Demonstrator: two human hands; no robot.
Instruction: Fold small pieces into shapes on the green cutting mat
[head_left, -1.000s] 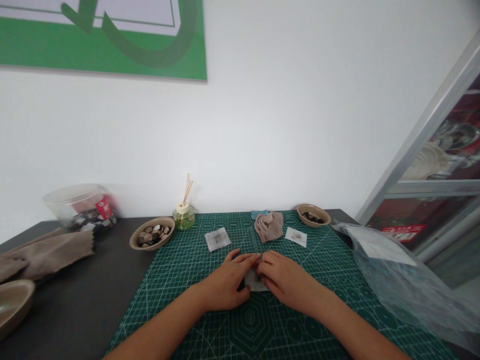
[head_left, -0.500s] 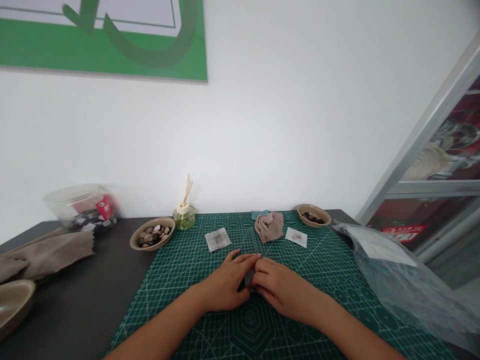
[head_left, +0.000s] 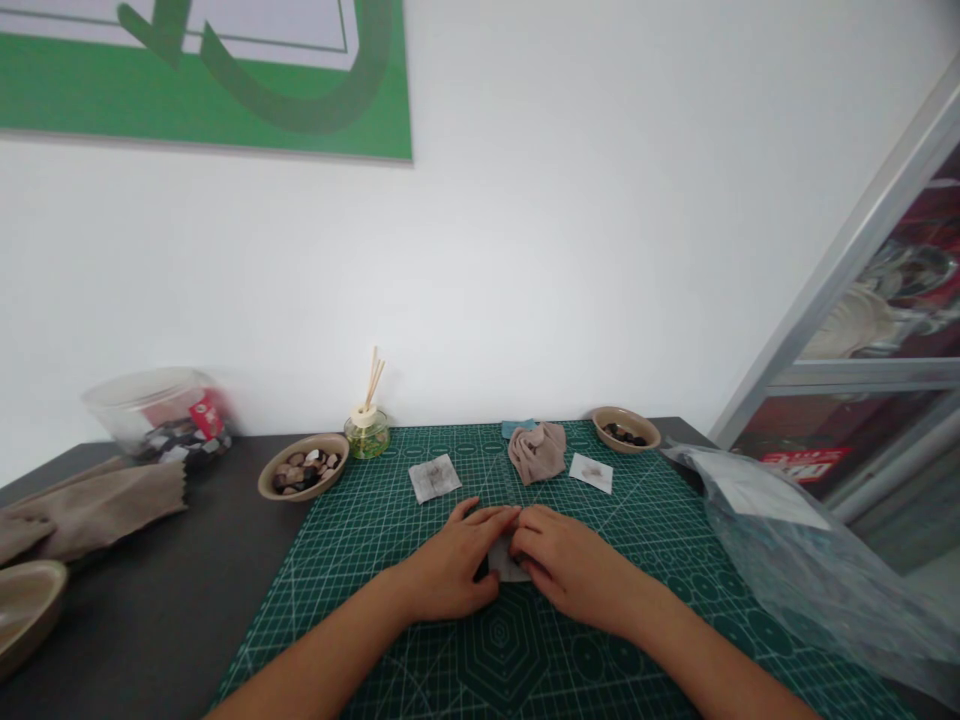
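Near the middle of the green cutting mat (head_left: pixel 420 640), my left hand (head_left: pixel 455 565) rests with its fingers curved around the left side of a small pale sheet (head_left: pixel 510 568). Something dark shows between its thumb and fingers. My right hand (head_left: pixel 566 565) is pinched over the right part of that sheet, on a small dark object mostly hidden by the fingers. The fingertips of both hands nearly meet. Beyond them lie a smudged pale square (head_left: pixel 435 479), a crumpled brown cloth (head_left: pixel 537 453) and a white card with a dark smudge (head_left: pixel 591 473).
A bowl of stones (head_left: pixel 304 467) and a reed diffuser (head_left: pixel 367 432) stand at the back left, with a clear tub (head_left: pixel 154 410) beyond. Another bowl (head_left: pixel 627 430) is at the back right. A plastic bag (head_left: pixel 795 560) covers the mat's right edge.
My right hand has shifted slightly to the right and its fingers have lifted a little, showing more of the pale sheet. My left hand has stayed in place.
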